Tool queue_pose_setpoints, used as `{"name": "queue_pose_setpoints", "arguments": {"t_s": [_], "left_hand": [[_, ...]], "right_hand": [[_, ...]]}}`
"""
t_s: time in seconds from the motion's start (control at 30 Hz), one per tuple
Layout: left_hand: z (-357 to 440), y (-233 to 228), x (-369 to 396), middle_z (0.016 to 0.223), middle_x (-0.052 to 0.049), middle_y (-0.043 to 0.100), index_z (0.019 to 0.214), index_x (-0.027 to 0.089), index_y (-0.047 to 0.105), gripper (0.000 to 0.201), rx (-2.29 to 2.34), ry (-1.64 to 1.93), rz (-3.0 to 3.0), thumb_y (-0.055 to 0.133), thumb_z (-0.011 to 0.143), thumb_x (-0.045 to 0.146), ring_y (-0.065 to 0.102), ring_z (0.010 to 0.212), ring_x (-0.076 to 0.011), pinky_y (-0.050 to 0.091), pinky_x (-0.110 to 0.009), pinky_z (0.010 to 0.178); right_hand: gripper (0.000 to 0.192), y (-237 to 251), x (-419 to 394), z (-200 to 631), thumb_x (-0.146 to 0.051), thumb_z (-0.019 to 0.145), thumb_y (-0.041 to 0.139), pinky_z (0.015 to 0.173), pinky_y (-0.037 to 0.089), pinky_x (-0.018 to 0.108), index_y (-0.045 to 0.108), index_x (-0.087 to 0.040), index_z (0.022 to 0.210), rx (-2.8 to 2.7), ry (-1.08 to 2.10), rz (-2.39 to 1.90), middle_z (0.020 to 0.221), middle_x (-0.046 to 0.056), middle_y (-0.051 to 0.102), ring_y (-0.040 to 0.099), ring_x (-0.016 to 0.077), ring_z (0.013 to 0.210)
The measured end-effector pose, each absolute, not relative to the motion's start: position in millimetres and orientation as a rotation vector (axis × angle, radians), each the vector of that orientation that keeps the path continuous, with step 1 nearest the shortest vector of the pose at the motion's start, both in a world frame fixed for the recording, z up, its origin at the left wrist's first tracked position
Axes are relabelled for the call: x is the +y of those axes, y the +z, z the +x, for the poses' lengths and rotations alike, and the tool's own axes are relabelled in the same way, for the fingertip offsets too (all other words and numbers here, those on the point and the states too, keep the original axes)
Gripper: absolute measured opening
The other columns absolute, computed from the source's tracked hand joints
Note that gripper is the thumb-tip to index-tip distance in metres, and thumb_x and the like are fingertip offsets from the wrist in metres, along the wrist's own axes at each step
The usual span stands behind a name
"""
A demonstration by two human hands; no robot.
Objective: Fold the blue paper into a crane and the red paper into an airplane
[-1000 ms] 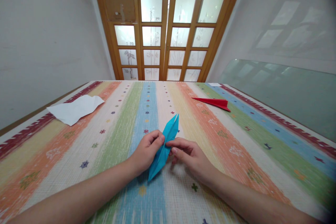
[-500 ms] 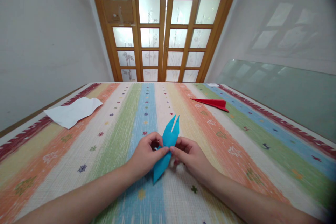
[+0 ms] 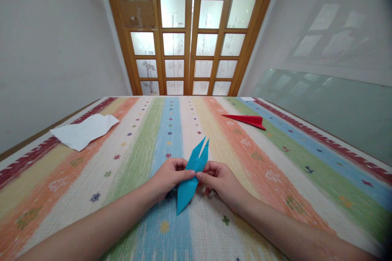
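A folded piece of blue origami paper is held just above the striped tablecloth in front of me. Two narrow points, split by a slit, form its far end, and its near end tapers to a single tip. My left hand pinches its left edge near the middle, thumb on top and fingers curled behind. From the other side, my right hand grips it with the thumb on the front. The two thumb tips almost meet over the paper. Fingertips behind the paper are partly hidden.
On the far right of the striped tablecloth lies a red paper plane. A creased white sheet of paper rests at the left. Wooden glazed doors stand beyond the table, and a pale green glass panel leans at the right wall.
My left thumb has straightened and lies flatter across the paper, whose far points have dipped slightly toward me. Both hands keep hold of it.
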State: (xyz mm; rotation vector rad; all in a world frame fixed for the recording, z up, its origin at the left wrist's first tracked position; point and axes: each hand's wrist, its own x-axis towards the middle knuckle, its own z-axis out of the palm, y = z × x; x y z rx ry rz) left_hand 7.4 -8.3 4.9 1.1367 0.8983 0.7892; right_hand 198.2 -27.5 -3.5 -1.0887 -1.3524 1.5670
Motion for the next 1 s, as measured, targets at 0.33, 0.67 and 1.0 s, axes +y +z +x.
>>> {"name": "queue_pose_setpoints", "arguments": {"t_s": [0.33,0.67,1.0], "left_hand": [[2.0,7.2,-5.9,0.065,-0.003,0.065,0.077,0.012,0.069,0.036,0.93,0.629,1.247,0.078,0.069,0.045,0.048,0.049,-0.0081,0.031,-0.021,0.049],[1.0,3.1,-2.5,0.062,-0.003,0.064,0.075,0.012,0.07,0.034,0.972,0.745,1.179,0.079,0.068,0.044,0.05,0.048,-0.0096,0.032,-0.021,0.047],[-4.3,0.8,4.4,0.077,-0.008,0.072,0.085,0.014,0.073,0.032,1.002,0.962,1.159,0.077,0.073,0.043,0.063,0.063,-0.017,0.046,-0.025,0.057]], "right_hand": [[0.038,-4.5,-27.4,196.2,-0.051,0.083,0.066,0.042,0.046,0.02,0.052,-0.018,0.073,-1.468,1.517,-1.069,0.064,0.001,0.063,0.055,0.0098,0.048],[0.048,2.4,-27.1,197.3,-0.062,0.09,0.05,0.035,0.034,0.019,0.05,-0.019,0.067,-1.538,1.41,-1.208,0.048,-0.004,0.051,0.046,0.0089,0.037],[0.074,104.1,-76.5,197.5,-0.081,0.085,0.027,0.052,0.05,0.032,0.07,-0.021,0.079,-1.558,1.805,-0.843,0.063,0.008,0.066,0.063,0.0197,0.056]]}}
